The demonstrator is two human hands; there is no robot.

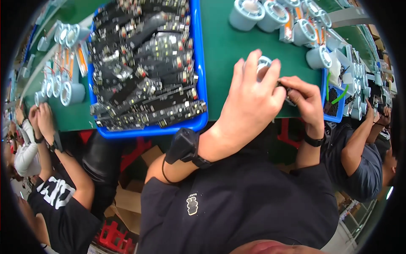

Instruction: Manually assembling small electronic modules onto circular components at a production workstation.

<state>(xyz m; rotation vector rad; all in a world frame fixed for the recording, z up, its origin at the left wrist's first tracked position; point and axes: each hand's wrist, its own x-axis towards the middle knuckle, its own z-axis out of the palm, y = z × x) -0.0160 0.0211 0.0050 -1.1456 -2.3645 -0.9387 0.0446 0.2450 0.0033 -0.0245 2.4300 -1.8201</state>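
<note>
My left hand point(253, 95) reaches over the green table with its fingers wrapped round a light-blue round plastic housing point(264, 62), which shows only between the fingers. Close beside it, my right hand point(308, 100) pinches a small dark part point(287, 92) between thumb and fingers. That part touches or nearly touches the left hand's fingertips, and most of it is hidden. To the left of my hands stands a blue tray point(200, 67) heaped with black circuit boards point(156, 67) carrying small pale components.
Several light-blue housings point(246, 15) with orange-marked parts stand at the back right. A small blue bin point(334, 118) of dark bits lies right of my hand. Co-workers sit at both sides; one person's hands point(42, 120) hold a housing at left. Cardboard boxes point(127, 205) lie below the table.
</note>
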